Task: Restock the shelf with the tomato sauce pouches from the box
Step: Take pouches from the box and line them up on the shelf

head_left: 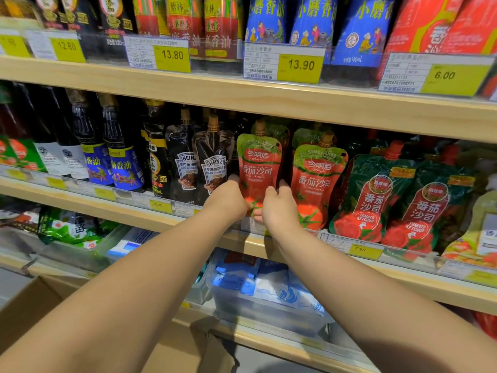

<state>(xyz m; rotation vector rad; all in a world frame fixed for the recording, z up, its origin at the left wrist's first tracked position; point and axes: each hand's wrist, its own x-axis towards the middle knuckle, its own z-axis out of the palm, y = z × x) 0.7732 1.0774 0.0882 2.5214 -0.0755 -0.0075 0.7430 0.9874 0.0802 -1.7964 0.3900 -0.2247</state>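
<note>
On the shelf (80, 205), the tomato sauce pouch (258, 168) stands between the Heinz pouches (215, 168) on its left and a second tomato sauce pouch (317, 181) on its right. The box (27, 300) sits below, to the left.

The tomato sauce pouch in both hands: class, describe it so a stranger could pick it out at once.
On the middle shelf, find the black Heinz pouch. The held pouch is just right of it, red with a light green top. Unlike its twin further right, it is gripped low by the left hand and right hand.
</note>
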